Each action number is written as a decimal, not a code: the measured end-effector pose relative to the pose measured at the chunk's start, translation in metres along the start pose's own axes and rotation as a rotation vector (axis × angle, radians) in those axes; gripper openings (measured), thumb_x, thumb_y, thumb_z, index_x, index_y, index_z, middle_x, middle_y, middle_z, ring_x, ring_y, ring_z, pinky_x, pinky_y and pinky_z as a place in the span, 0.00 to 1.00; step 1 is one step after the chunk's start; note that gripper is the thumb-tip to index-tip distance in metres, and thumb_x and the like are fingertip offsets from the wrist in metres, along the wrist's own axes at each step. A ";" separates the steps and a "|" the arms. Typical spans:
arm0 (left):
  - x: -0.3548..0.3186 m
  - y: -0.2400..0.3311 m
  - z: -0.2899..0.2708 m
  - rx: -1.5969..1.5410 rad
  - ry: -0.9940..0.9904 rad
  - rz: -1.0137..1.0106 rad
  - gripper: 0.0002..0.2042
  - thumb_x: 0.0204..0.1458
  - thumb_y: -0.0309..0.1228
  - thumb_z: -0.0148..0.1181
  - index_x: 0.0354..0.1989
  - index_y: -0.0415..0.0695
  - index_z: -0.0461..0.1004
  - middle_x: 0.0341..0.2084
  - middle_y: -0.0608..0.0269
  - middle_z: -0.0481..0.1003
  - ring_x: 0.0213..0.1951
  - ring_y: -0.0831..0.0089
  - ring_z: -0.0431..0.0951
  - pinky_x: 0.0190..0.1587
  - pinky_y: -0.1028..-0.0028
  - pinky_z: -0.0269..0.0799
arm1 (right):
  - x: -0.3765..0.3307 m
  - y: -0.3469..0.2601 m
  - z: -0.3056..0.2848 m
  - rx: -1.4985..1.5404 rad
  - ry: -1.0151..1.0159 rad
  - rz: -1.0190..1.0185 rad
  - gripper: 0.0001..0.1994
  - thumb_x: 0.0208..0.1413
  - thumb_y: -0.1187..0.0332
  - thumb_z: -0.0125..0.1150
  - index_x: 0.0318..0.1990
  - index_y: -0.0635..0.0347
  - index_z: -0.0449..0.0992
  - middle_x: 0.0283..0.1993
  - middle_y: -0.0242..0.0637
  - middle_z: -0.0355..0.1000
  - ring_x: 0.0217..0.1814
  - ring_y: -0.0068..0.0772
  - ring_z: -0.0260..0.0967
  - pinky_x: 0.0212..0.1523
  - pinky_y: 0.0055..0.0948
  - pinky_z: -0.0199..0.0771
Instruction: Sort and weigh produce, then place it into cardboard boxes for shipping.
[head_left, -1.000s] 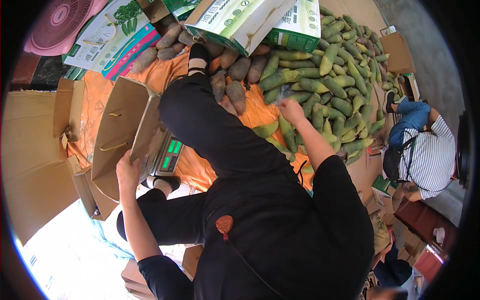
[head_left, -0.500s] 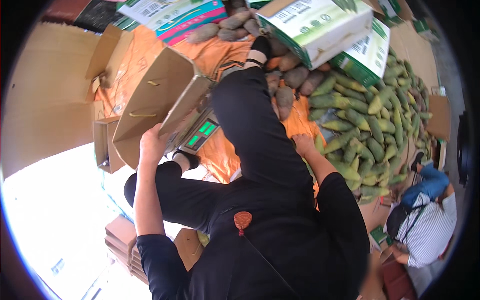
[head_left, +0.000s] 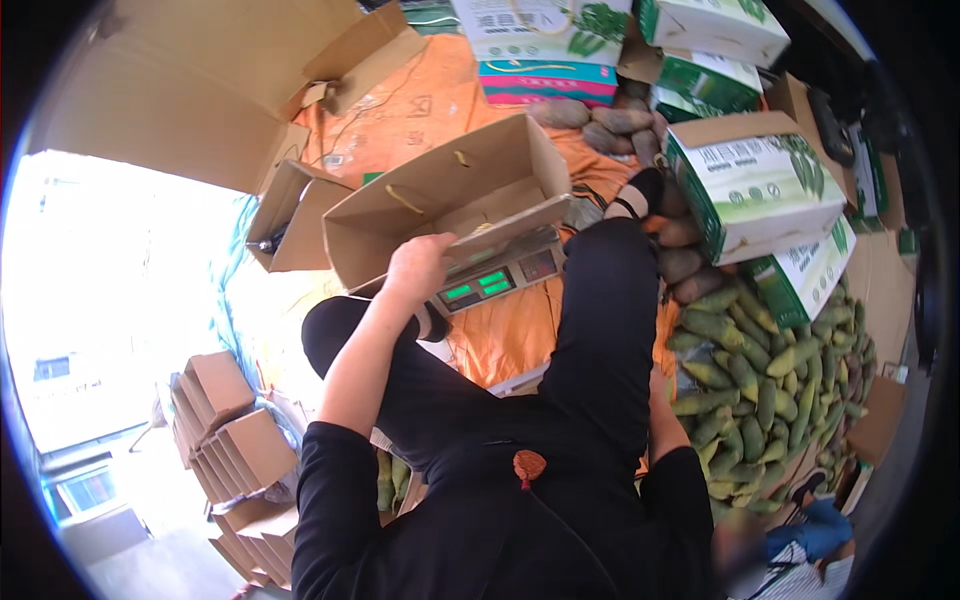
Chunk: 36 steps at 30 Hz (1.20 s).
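Note:
An open brown cardboard box (head_left: 545, 160) with cord handles sits over a digital scale (head_left: 520, 272) whose display glows green. My left hand (head_left: 420, 264) is closed on the box's near wall, its fingers over the rim. The inside of the box shows bare cardboard where I can see it. My right hand (head_left: 659, 385) is down beside my right thigh, near a pile of long green radishes (head_left: 745, 370). The leg hides its fingers, so what it holds or touches does not show.
White and green printed cartons (head_left: 765, 190) stand at the right beside muddy purplish roots (head_left: 620, 121). Orange sheeting (head_left: 390, 120) covers the ground. Folded cardboard boxes (head_left: 240, 455) are stacked at left. Another person (head_left: 815, 535) is at the lower right.
The view has turned, so the box and scale appear farther right and more level. My left hand stays on the box wall. My right hand, seen by the radishes before, is now mostly behind my thigh.

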<state>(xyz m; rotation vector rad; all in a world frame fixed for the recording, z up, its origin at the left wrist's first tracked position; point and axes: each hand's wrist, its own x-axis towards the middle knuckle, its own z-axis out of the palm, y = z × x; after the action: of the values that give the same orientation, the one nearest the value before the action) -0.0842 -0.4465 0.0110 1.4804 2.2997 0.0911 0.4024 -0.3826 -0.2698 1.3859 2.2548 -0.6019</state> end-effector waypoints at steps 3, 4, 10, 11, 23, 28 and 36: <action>-0.005 0.002 -0.003 -0.068 0.045 -0.025 0.13 0.45 0.27 0.58 0.42 0.45 0.74 0.34 0.48 0.76 0.41 0.49 0.75 0.43 0.57 0.70 | -0.001 0.002 -0.036 0.742 0.201 0.174 0.23 0.47 0.69 0.60 0.54 0.52 0.69 0.48 0.43 0.71 0.48 0.48 0.71 0.50 0.43 0.70; -0.004 0.004 -0.002 -0.071 0.052 -0.025 0.13 0.45 0.27 0.58 0.42 0.46 0.73 0.33 0.49 0.76 0.40 0.50 0.75 0.42 0.57 0.70 | 0.001 0.005 -0.053 0.758 0.206 0.121 0.28 0.42 0.70 0.64 0.55 0.55 0.68 0.49 0.45 0.71 0.50 0.49 0.70 0.50 0.42 0.69; -0.002 0.001 -0.001 -0.026 0.065 0.021 0.12 0.45 0.27 0.57 0.41 0.46 0.74 0.34 0.50 0.77 0.39 0.51 0.76 0.41 0.57 0.72 | 0.010 -0.013 -0.187 1.206 0.374 -0.003 0.33 0.40 0.78 0.66 0.59 0.65 0.62 0.52 0.41 0.68 0.52 0.35 0.67 0.52 0.31 0.67; -0.002 0.003 -0.003 0.013 0.042 0.021 0.13 0.46 0.27 0.56 0.42 0.47 0.74 0.34 0.51 0.77 0.39 0.52 0.77 0.41 0.57 0.72 | 0.012 -0.017 -0.215 1.107 0.443 -0.093 0.32 0.42 0.79 0.66 0.59 0.66 0.62 0.52 0.40 0.68 0.51 0.32 0.67 0.52 0.30 0.67; -0.015 -0.005 0.004 0.070 0.058 0.021 0.15 0.44 0.27 0.57 0.43 0.51 0.73 0.31 0.55 0.78 0.36 0.57 0.79 0.36 0.62 0.75 | -0.033 -0.307 -0.459 1.005 0.338 -0.990 0.32 0.36 0.76 0.69 0.55 0.63 0.67 0.51 0.38 0.69 0.53 0.32 0.66 0.55 0.32 0.64; -0.013 0.004 -0.006 0.102 0.009 0.022 0.15 0.47 0.27 0.54 0.45 0.53 0.74 0.31 0.57 0.78 0.35 0.60 0.80 0.36 0.63 0.76 | 0.013 -0.391 -0.424 0.401 0.411 -1.114 0.33 0.35 0.63 0.71 0.54 0.57 0.68 0.52 0.43 0.68 0.57 0.47 0.62 0.57 0.40 0.63; -0.007 -0.004 0.020 0.051 0.147 0.106 0.08 0.44 0.24 0.54 0.33 0.48 0.76 0.25 0.54 0.78 0.28 0.59 0.80 0.29 0.64 0.76 | 0.103 -0.444 -0.303 -0.264 0.056 -0.812 0.36 0.31 0.57 0.73 0.54 0.53 0.70 0.51 0.43 0.70 0.55 0.45 0.67 0.54 0.40 0.69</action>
<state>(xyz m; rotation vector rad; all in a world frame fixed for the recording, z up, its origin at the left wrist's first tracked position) -0.0780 -0.4576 -0.0062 1.6731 2.3523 0.1780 -0.0792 -0.3191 -0.0178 0.3245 2.7832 -0.4687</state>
